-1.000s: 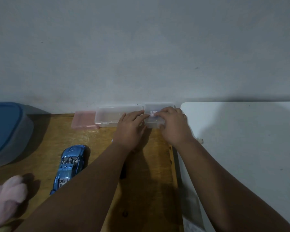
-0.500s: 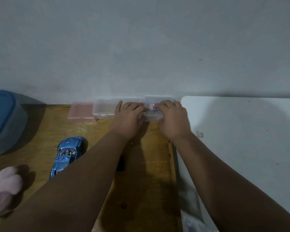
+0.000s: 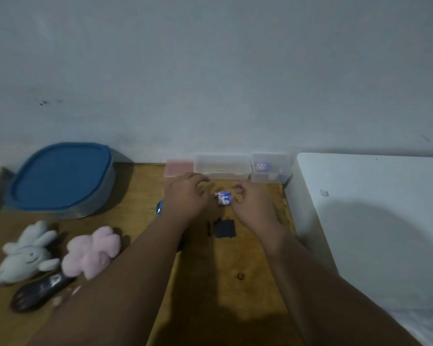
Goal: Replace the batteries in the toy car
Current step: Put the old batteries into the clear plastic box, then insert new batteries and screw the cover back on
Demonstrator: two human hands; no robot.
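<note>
1. While only the head view is given, it shows both hands working on the wooden table (image 3: 125, 221) close to the wall.
2. The right hand (image 3: 254, 208) has its grip pinching a small bundle of blue and white batteries (image 3: 223, 198); the fingertips (image 3: 238, 189) curl around the bundle's right end.
3. The left hand (image 3: 185, 196) is just beside the batteries on their left. Its fingers are curled, but I cannot tell whether they touch the bundle or hold anything.
4. The toy car (image 3: 159, 207) is almost hidden behind the left wrist; only a small blue part shows at the wrist's left edge.
5. A dark flat cover (image 3: 225, 228) lies on the table near the hands. I judge it may be the battery lid of the car, but this is not sure.
6. Against the wall stand a pink box (image 3: 179, 167), a long clear box (image 3: 223, 166) and a small clear box (image 3: 270, 168), in which something blue shows, maybe more batteries.
7. As a judgement, the task is around the middle: batteries are in hand, but they are not yet put into the car, and closing the lid is left.
</note>
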